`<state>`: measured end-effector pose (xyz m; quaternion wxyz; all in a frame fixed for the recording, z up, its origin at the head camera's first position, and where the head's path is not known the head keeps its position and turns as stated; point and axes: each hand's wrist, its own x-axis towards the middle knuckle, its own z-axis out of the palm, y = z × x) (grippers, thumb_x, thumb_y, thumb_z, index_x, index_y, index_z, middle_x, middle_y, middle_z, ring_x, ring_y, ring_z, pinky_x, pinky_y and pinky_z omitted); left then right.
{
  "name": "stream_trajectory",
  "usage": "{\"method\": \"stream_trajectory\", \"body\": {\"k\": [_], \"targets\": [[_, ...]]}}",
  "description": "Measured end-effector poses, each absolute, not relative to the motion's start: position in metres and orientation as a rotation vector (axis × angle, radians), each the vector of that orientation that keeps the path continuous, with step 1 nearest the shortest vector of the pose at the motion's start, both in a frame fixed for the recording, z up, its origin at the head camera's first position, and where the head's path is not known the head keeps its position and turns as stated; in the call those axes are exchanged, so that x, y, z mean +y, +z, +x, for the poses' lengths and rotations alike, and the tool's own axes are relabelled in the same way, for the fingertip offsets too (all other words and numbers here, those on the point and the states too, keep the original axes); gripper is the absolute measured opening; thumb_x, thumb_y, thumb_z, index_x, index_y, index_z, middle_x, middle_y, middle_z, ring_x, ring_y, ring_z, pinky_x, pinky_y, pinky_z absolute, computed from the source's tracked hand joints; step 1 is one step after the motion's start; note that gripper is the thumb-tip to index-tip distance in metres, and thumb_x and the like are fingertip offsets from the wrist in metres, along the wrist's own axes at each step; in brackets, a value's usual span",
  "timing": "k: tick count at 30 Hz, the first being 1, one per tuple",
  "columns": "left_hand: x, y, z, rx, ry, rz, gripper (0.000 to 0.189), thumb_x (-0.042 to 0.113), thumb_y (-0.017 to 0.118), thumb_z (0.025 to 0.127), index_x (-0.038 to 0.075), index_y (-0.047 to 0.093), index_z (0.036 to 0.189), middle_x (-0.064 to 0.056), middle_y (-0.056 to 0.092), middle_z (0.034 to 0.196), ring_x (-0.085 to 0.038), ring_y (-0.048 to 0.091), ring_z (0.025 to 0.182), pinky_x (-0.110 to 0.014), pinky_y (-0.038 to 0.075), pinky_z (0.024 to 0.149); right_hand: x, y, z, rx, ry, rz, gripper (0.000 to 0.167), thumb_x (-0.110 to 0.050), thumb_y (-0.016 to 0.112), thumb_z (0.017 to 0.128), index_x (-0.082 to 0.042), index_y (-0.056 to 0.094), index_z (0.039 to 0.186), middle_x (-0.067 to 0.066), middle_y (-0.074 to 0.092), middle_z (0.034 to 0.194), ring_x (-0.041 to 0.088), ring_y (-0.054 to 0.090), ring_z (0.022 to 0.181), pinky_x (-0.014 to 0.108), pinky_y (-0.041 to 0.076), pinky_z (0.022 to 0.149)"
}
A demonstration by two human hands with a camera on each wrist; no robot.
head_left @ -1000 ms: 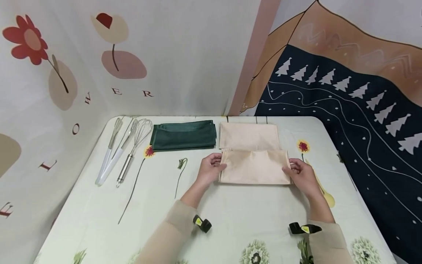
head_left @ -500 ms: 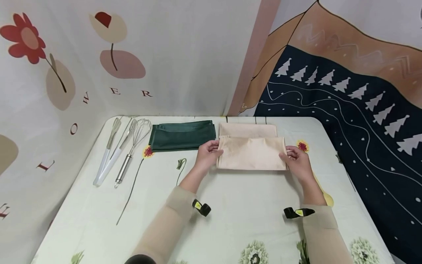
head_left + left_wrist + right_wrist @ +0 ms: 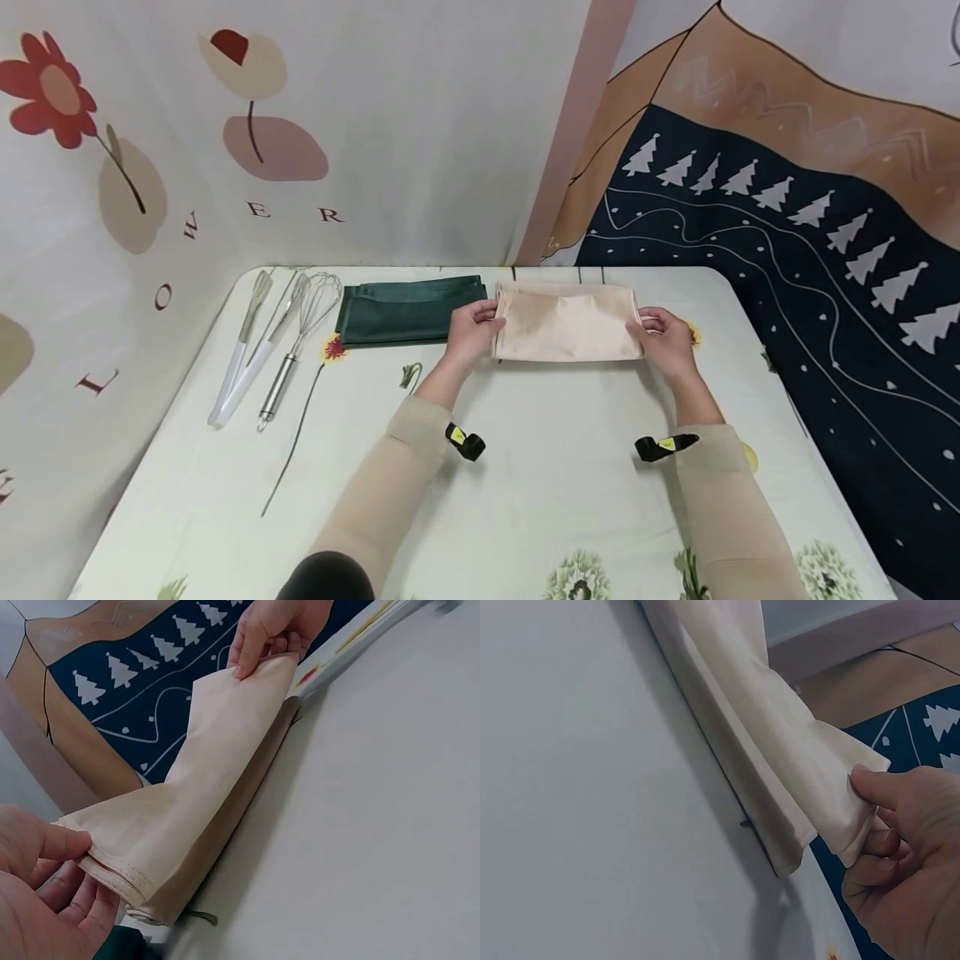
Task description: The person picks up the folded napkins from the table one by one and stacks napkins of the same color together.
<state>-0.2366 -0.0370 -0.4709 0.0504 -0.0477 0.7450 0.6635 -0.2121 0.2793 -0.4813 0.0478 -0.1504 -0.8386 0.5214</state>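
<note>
A folded pale peach cloth (image 3: 570,327) is stretched level between both hands. My left hand (image 3: 471,333) pinches its left end, thumb on top and fingers beneath; the left wrist view shows the stacked hems there. At the opposite end my right hand (image 3: 667,340) pinches the corner, its thumb (image 3: 874,784) over the upper face. Under the held cloth lies a second folded cloth (image 3: 761,799) of like colour, mostly covered in the head view, and a gap shows between the two. A folded dark green cloth (image 3: 408,315) lies just left of the left hand.
At the table's left side lie a whisk (image 3: 288,367) with a steel handle and white-handled tongs (image 3: 243,375). A yellow printed or lying shape (image 3: 751,457) shows partly behind the right sleeve. Patterned cloth walls (image 3: 420,167) stand along the table's far and side edges.
Both hands have carried the held peach cloth away from the body, over the second peach cloth, which was largely visible before and is now nearly covered. The green cloth and utensils stay put.
</note>
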Motion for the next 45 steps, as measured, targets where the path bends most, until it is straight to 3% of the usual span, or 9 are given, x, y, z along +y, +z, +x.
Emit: {"method": "stream_trajectory", "body": {"k": [16,25,31,38,45], "targets": [[-0.028,-0.468,-0.268,2.313,2.007,-0.198,0.029,0.001,0.069,0.094,0.002,0.069,0.124,-0.014,0.069,0.113,-0.023,0.064,0.104,-0.032,0.055,0.09,0.276,-0.481,-0.242,-2.531,1.596,-0.615,0.038,-0.021,0.069,0.098,-0.008,0.061,0.132,0.014,0.063,0.114,0.015,0.058,0.089,0.014,0.051,0.063],[-0.025,-0.476,-0.273,2.35,2.009,-0.19,0.028,-0.003,0.068,0.093,0.003,0.071,0.121,-0.015,0.072,0.114,-0.024,0.066,0.107,-0.032,0.056,0.089,0.274,-0.488,-0.245,-2.517,1.598,-0.606,0.034,-0.02,0.068,0.098,-0.007,0.062,0.129,0.014,0.065,0.117,0.014,0.059,0.087,0.014,0.051,0.063],[-0.028,-0.474,-0.268,2.418,1.984,-0.195,0.03,-0.003,0.068,0.094,0.002,0.07,0.123,-0.015,0.069,0.117,-0.026,0.066,0.111,-0.032,0.056,0.091,0.277,-0.488,-0.24,-2.553,1.515,-0.603,0.036,-0.024,0.066,0.099,-0.005,0.063,0.129,0.014,0.061,0.127,0.016,0.055,0.091,0.018,0.048,0.069],[-0.038,-0.473,-0.264,2.476,1.944,-0.096,0.028,-0.001,0.069,0.094,0.001,0.07,0.122,-0.014,0.069,0.116,-0.025,0.065,0.11,-0.03,0.056,0.091,0.273,-0.484,-0.228,-2.598,1.409,-0.491,0.032,-0.027,0.065,0.099,-0.005,0.065,0.122,0.014,0.062,0.124,0.013,0.056,0.082,0.016,0.047,0.056],[-0.059,-0.477,-0.247,2.671,1.769,0.106,0.027,0.007,0.068,0.097,0.001,0.069,0.124,-0.014,0.07,0.117,-0.026,0.066,0.11,-0.036,0.055,0.094,0.262,-0.479,-0.211,-2.622,1.315,-0.34,0.035,-0.029,0.065,0.1,-0.003,0.064,0.124,0.016,0.065,0.121,0.028,0.061,0.106,0.025,0.049,0.075]]}}
